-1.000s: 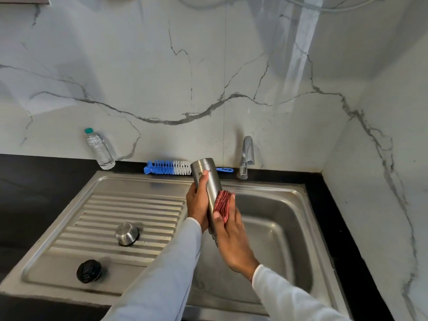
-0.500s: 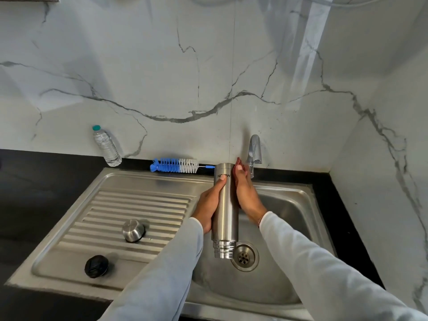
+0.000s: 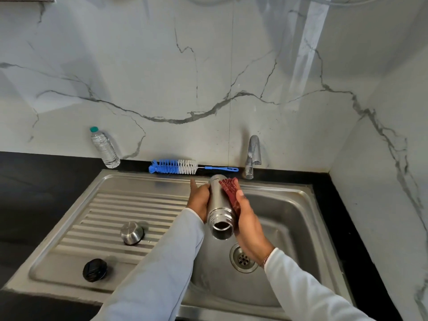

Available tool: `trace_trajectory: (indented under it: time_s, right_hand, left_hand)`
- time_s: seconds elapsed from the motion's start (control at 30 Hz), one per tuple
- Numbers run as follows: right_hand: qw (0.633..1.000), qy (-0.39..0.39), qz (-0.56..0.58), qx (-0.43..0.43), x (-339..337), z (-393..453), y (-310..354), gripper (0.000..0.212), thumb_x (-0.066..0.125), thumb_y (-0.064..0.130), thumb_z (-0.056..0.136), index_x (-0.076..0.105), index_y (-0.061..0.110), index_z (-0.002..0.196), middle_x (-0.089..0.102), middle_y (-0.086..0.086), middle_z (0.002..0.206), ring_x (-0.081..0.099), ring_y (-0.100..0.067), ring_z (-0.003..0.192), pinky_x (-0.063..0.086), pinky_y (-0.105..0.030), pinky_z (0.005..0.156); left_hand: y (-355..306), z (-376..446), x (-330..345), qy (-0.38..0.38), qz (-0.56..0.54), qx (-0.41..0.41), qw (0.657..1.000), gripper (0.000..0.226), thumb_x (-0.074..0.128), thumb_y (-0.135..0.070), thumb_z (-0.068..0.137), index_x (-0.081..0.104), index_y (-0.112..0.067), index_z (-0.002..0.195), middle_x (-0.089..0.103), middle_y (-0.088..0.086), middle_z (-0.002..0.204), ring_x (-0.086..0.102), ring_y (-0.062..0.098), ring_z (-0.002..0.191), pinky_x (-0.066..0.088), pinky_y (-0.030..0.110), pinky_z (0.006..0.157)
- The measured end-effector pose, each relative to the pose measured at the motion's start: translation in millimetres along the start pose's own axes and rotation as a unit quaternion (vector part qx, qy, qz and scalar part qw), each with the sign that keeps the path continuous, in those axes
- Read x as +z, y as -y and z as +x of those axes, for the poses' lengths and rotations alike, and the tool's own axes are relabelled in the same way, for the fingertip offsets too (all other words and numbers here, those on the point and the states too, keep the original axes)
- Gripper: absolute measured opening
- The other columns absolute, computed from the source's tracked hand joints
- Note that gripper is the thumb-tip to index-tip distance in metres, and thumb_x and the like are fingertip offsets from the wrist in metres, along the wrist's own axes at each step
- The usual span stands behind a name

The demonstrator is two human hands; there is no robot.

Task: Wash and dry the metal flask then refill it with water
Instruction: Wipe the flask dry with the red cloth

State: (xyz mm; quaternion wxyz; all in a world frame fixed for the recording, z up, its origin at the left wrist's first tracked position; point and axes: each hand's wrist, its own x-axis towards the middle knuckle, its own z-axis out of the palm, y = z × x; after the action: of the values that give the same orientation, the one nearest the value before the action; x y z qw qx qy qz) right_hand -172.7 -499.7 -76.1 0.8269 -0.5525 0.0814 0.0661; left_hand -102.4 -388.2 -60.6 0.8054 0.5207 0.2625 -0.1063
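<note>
The metal flask (image 3: 218,205) is held over the sink basin (image 3: 289,218), tilted with its open threaded mouth toward the camera and its base toward the tap (image 3: 252,156). It is gripped on its left side by the left hand (image 3: 199,200), whose fingers are wrapped round the body, while a red scrubbing pad (image 3: 229,191) is pressed against its right side by the right hand (image 3: 249,223), the fingers being closed on the pad. The washing stage is judged to be under way on the outside only; no water is seen running from the tap. The steel cap (image 3: 132,232) and the black stopper (image 3: 95,269) lie apart on the ribbed drainboard (image 3: 111,209), and the bottle brush (image 3: 176,166) rests untouched behind the sink, so the inside is probably yet to be scrubbed. Rinsing, drying and refilling are all judged to remain, the last perhaps from the plastic water bottle (image 3: 104,148) on the counter (image 3: 34,181)
</note>
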Motion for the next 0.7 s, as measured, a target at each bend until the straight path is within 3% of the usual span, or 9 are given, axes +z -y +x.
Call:
trace_trajectory:
  time_s: [0.07,0.13,0.23,0.33,0.43,0.5,0.6,0.67,0.7]
  right_hand:
    - [0.997,-0.021,0.029,0.065,-0.7,3.6,12.6,0.046,0.041,0.048,0.105,0.066,0.019,0.13,0.073,-0.006,0.122,0.071,-0.022,0.101,0.054,-0.036,0.076]
    - [0.989,-0.039,0.043,0.135,-5.3,9.1,24.2,0.053,0.036,0.051,0.105,0.068,0.015,0.126,0.07,-0.019,0.121,0.065,-0.031,0.088,0.042,-0.035,0.061]
    - [0.97,0.001,0.071,0.234,-7.0,14.4,39.3,0.065,0.034,0.056,0.102,0.052,0.006,0.14,0.063,-0.027,0.13,0.059,-0.044,0.104,0.045,-0.053,0.077]
    - [0.961,0.04,0.045,0.271,-9.9,18.2,59.0,0.062,0.039,0.049,0.099,0.052,0.006,0.142,0.057,-0.028,0.138,0.054,-0.048,0.125,0.041,-0.066,0.095]
    - [0.965,0.039,0.039,0.256,-18.2,22.7,68.3,0.055,0.037,0.045,0.104,0.06,0.008,0.136,0.064,-0.025,0.131,0.058,-0.044,0.124,0.037,-0.069,0.106]
    - [0.97,0.019,0.028,0.24,-16.5,22.3,67.2,0.054,0.033,0.046,0.106,0.065,0.007,0.124,0.068,-0.022,0.12,0.064,-0.04,0.106,0.044,-0.065,0.097]
    - [0.98,-0.04,0.007,0.196,-7.3,21.4,59.1,0.062,0.032,0.059,0.104,0.067,0.01,0.119,0.07,-0.016,0.104,0.063,-0.028,0.076,0.05,-0.039,0.065]
    - [0.984,-0.083,-0.069,0.138,-0.9,14.3,57.9,0.061,0.033,0.064,0.102,0.069,0.016,0.114,0.073,-0.008,0.097,0.063,-0.02,0.077,0.051,-0.035,0.065]
    - [0.983,-0.094,-0.109,0.11,3.6,9.4,58.3,0.059,0.031,0.065,0.101,0.069,0.021,0.115,0.074,-0.007,0.101,0.067,-0.02,0.087,0.055,-0.038,0.076]
  left_hand:
    - [4.0,0.1,3.6,-0.015,-0.001,0.063,0.998,0.063,0.053,-0.01,0.098,0.039,-0.038,0.153,0.06,0.021,0.136,0.069,0.038,0.104,0.059,0.054,0.087]
    - [5.3,-5.8,7.4,-0.003,-0.016,0.069,0.998,0.048,0.07,-0.038,0.083,0.067,-0.031,0.131,0.064,0.013,0.134,0.067,0.035,0.116,0.054,0.055,0.101]
    - [12.4,-16.8,5.7,0.052,0.099,0.118,0.987,0.055,0.061,-0.071,0.07,0.079,-0.035,0.108,0.062,-0.001,0.136,0.062,0.025,0.124,0.044,0.053,0.113]
    - [18.3,-18.6,-6.3,0.166,0.185,0.149,0.957,0.084,0.063,-0.086,0.066,0.066,-0.029,0.127,0.071,0.004,0.124,0.067,0.024,0.117,0.045,0.051,0.112]
    - [21.9,-13.2,-17.1,0.248,0.326,0.239,0.88,0.108,0.085,-0.073,0.059,0.04,-0.029,0.147,0.062,0.001,0.135,0.062,0.02,0.125,0.047,0.045,0.112]
    - [21.0,-11.4,-17.7,0.239,0.372,0.267,0.856,0.117,0.094,-0.062,0.052,0.036,-0.031,0.149,0.064,-0.004,0.133,0.063,0.015,0.124,0.048,0.042,0.111]
    - [15.9,-19.9,-11.0,0.216,0.355,0.283,0.864,0.103,0.091,-0.063,0.056,0.051,-0.028,0.145,0.073,-0.01,0.122,0.067,0.007,0.116,0.05,0.037,0.108]
    - [13.4,-30.5,-4.6,0.187,0.317,0.262,0.892,0.078,0.08,-0.074,0.063,0.068,-0.024,0.122,0.078,-0.006,0.107,0.073,0.012,0.102,0.055,0.044,0.102]
    - [11.9,-36.2,-1.7,0.156,0.297,0.253,0.907,0.075,0.075,-0.08,0.064,0.071,-0.023,0.112,0.079,-0.003,0.1,0.074,0.015,0.096,0.056,0.048,0.099]
